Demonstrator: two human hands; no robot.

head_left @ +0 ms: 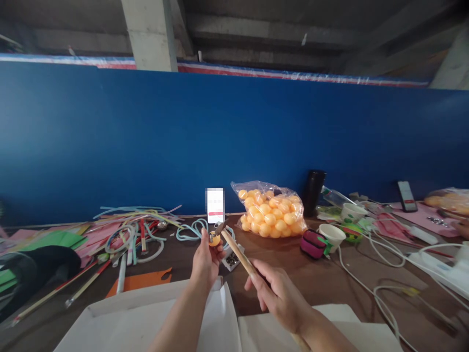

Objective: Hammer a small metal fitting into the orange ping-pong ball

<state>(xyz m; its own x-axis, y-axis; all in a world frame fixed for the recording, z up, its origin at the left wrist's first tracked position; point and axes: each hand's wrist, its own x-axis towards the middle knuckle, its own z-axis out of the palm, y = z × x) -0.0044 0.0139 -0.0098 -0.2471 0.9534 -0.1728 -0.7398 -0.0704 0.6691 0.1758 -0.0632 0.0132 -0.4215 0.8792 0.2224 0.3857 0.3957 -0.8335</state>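
My left hand [205,259] is closed around an orange ping-pong ball [214,238], which has a small shiny metal piece on it. In my right hand [276,293] is a hammer [240,255], gripped by its long wooden handle. The hammer's dark metal head is right by the ball; whether they touch I cannot tell. Just beyond my hands lies a small box [232,259] of small metal parts, partly hidden by the handle. A large clear bag [273,212] full of orange ping-pong balls rests on the brown table behind.
A phone [215,205] leans against the blue partition [220,132]. On the left are colored papers [66,240], tubes and sticks. White cardboard [146,318] covers the near side. To the right stand a dark bottle [314,193], a paper cup [331,237], a purple case [312,243] and cables.
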